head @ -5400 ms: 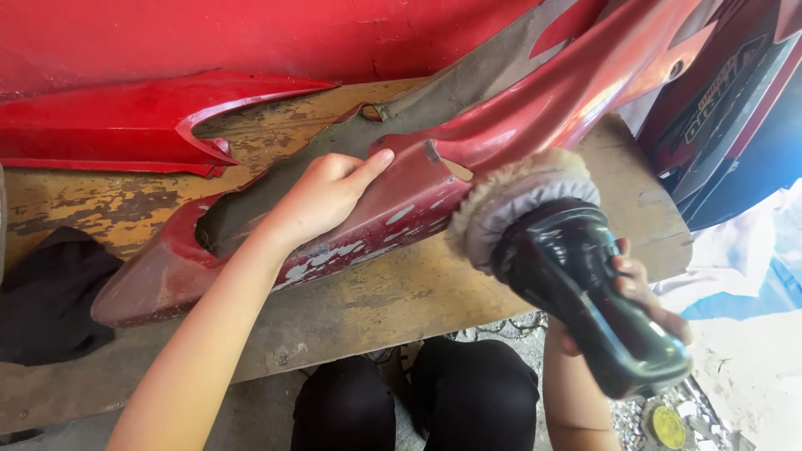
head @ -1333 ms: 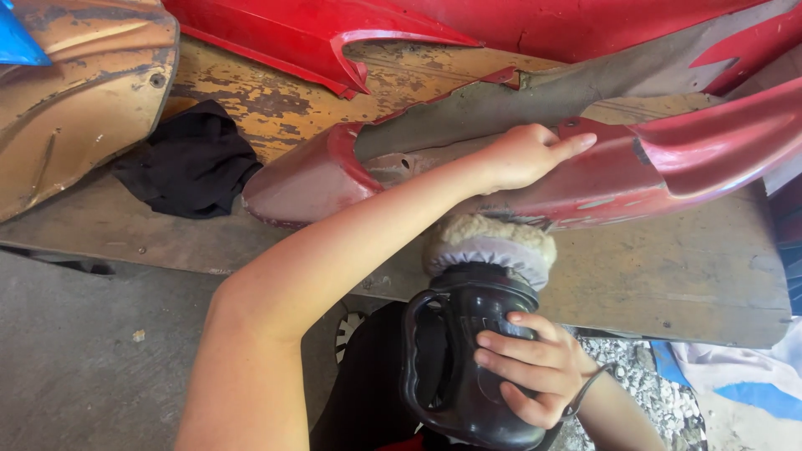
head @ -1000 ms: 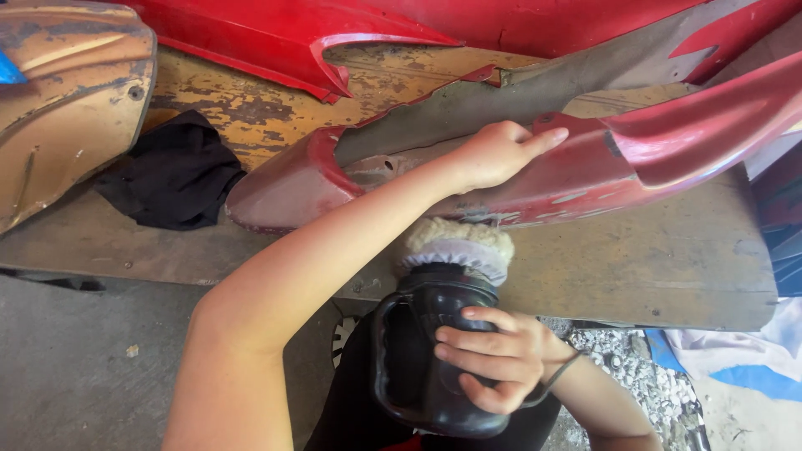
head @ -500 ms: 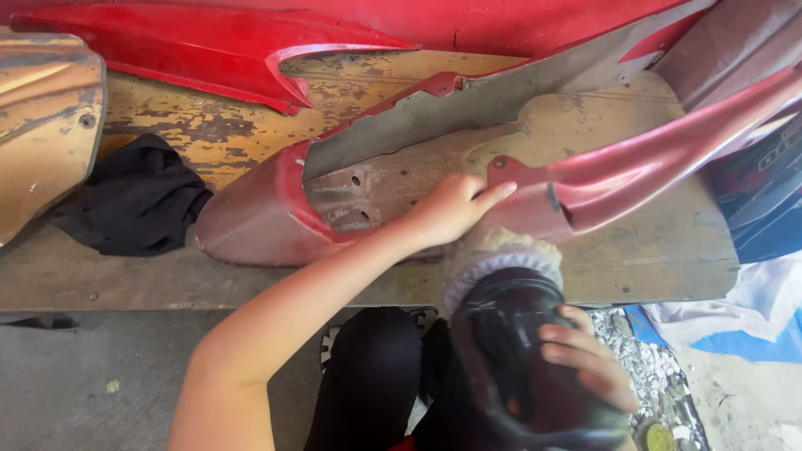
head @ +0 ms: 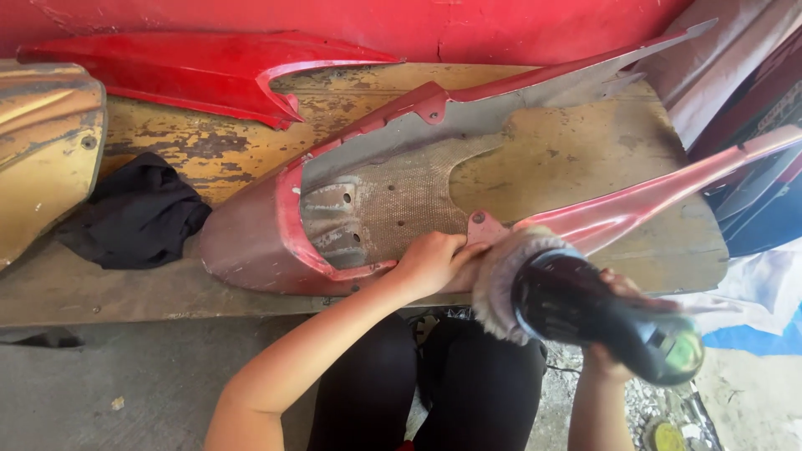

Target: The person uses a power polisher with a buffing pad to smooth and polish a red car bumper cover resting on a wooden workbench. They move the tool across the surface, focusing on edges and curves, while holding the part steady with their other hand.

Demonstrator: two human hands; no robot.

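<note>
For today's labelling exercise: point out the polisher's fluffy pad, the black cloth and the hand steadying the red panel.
fluffy pad (head: 499, 282), head view, on its woolly edge.
black cloth (head: 134, 213), head view, on its middle folds.
left hand (head: 432, 261), head view, on its back.

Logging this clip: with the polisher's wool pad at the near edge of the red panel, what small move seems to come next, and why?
Probably slide the wool pad rightward along the red panel, toward its long arm. The right hand holds the polisher with the pad against the near edge, and the left hand, right beside it, grips that edge.
</note>
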